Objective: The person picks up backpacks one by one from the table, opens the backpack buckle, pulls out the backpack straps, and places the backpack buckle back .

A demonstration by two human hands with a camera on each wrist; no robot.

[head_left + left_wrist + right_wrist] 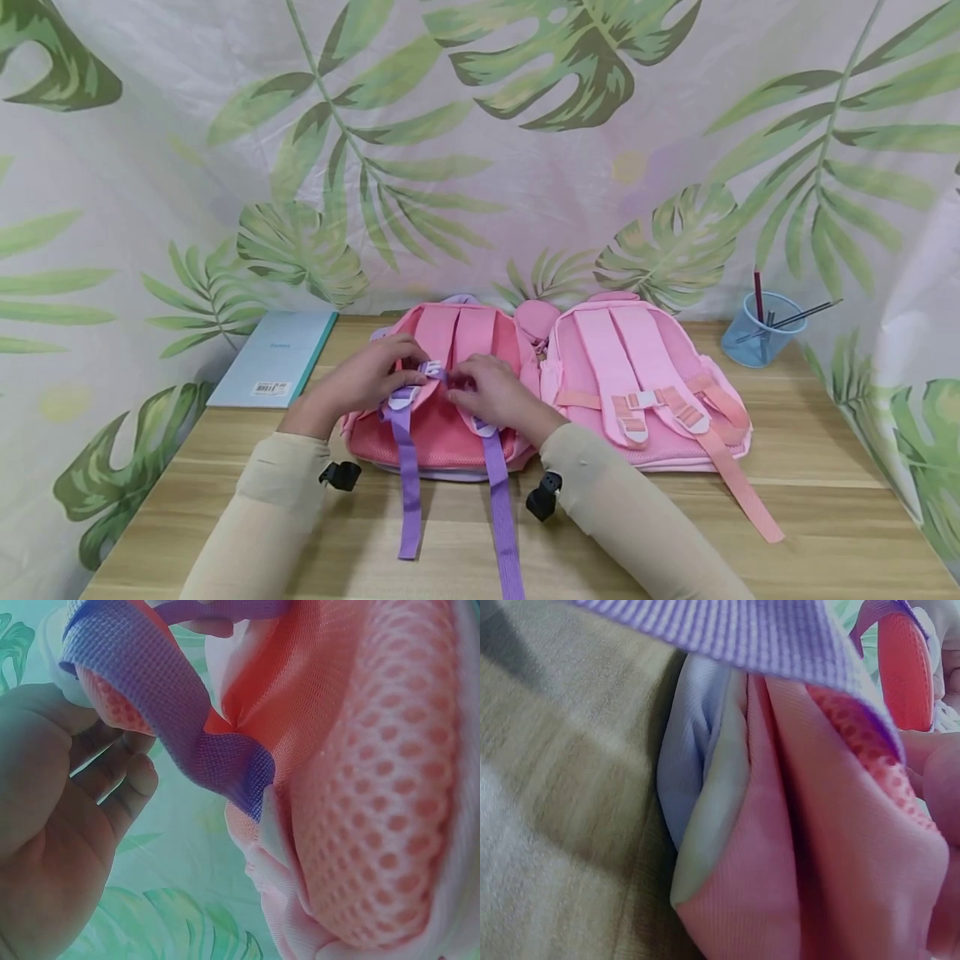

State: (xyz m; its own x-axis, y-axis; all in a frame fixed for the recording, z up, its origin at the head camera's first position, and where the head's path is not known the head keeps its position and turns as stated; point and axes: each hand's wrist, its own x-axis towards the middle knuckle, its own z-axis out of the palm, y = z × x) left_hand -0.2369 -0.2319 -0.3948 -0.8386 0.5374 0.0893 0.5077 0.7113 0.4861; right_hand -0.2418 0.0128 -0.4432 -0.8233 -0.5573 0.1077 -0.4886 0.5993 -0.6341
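Observation:
A coral-pink backpack (435, 446) lies back-panel up in the middle of the table, its two shoulder straps raised at their lower ends. Over it, my left hand (371, 375) pinches a white buckle (431, 368) on the purple chest strap. Close on the other side, my right hand (491, 392) pinches the strap's purple webbing beside that buckle; its fingertips are partly hidden. Two loose purple strap tails (408, 500) hang toward the front edge. In the left wrist view, purple webbing (169, 712) loops past my left hand (60, 825), near the mesh padding (382, 787).
To the right lies a light-pink backpack (562, 417), its white chest buckle (642, 400) joined and an orange strap tail trailing forward. A small pink round pouch (536, 319) sits between the bags. Back left is a blue notebook (273, 358); back right, a blue mesh pen cup (761, 333).

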